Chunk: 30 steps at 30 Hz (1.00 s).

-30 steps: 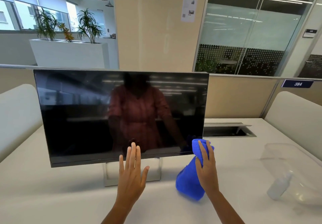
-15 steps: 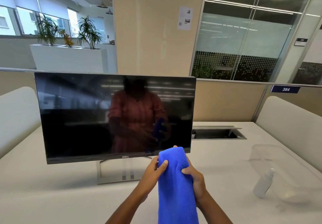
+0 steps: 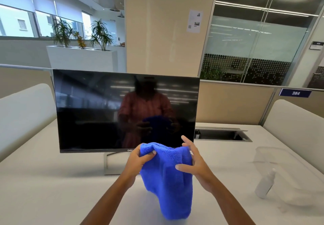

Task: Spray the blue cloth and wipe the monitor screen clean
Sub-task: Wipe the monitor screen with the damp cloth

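A blue cloth (image 3: 168,177) hangs in front of me above the white desk (image 3: 52,189), below the monitor's lower edge. My left hand (image 3: 138,161) pinches its upper left corner between thumb and fingers. My right hand (image 3: 194,163) holds the cloth's right side with the thumb pressed on the front and the fingers spread behind it. The black monitor (image 3: 105,112) stands upright on a silver stand, screen dark, reflecting a person and the cloth. A pale spray bottle (image 3: 264,183) lies inside a clear plastic bin at the right.
The clear plastic bin (image 3: 273,156) sits at the desk's right side. An open cable hatch (image 3: 222,135) lies behind the monitor's right edge. Padded white dividers (image 3: 22,117) flank the desk on both sides.
One second ago my right hand alone held the bunched cloth on the desk and my left hand was open. Both hands have since taken the cloth, lifted it and spread it wider.
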### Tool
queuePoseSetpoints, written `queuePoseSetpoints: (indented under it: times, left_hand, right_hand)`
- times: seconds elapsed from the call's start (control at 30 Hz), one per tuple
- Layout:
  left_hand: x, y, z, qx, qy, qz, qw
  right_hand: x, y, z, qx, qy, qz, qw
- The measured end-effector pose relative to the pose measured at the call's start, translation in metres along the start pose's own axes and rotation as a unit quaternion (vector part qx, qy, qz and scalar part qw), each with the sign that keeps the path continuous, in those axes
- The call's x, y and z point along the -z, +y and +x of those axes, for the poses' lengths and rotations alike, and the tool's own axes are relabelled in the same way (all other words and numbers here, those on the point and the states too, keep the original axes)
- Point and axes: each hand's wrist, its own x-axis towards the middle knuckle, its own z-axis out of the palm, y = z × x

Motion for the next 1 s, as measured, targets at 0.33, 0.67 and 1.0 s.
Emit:
queuePoseSetpoints:
  times: [0.33,0.67,1.0]
  left_hand:
    - [0.018,0.012,0.013,-0.076,0.088,0.311,0.943]
    - [-0.028,0.02,0.019,-0.032,0.201,0.378,0.903]
    - [-0.024,0.023,0.022,-0.023,-0.004,0.177,0.984]
  right_hand:
    - [0.013,-0.005,0.027,-0.044,0.125,-0.196,0.972]
    - [-0.031,-0.032,0.055,-0.117,0.151,-0.04,0.981]
    - [-0.035,-0.052,0.057,-0.1,0.123,0.101,0.982]
